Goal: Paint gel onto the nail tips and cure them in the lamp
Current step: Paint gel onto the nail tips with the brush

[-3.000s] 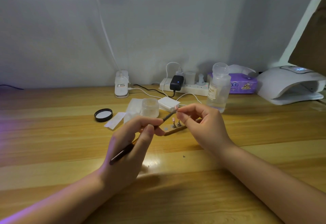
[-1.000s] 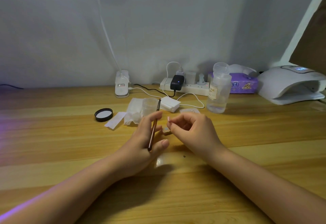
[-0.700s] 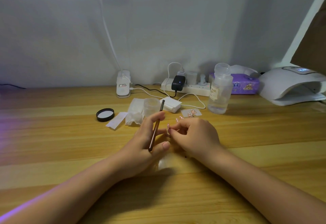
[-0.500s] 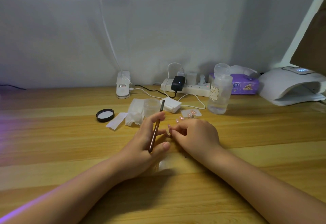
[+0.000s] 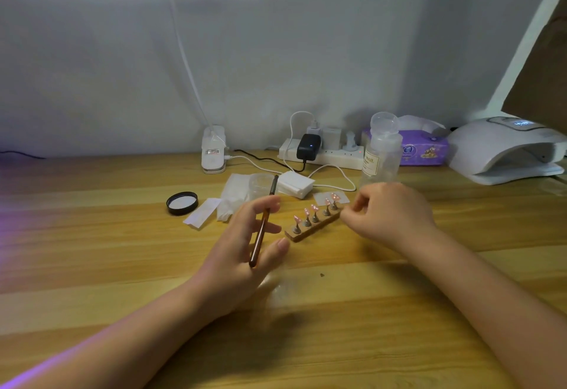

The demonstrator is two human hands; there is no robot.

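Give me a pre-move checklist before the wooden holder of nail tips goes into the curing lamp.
1. Nail tips on their stands in the wooden holder: ok, five pink tips in a row, none fallen.
2. Right hand on the holder: ok, fingers curled at its far end; how firm the hold is, cannot tell.
3. Brush clear of the tips: ok, the left hand holds it beside the holder.
4. Curing lamp mouth free: ok, the opening faces the desk; the inside is only partly seen.
5. Path to the lamp: not ok, the clear bottle stands between.
6. Gel coverage: cannot tell.
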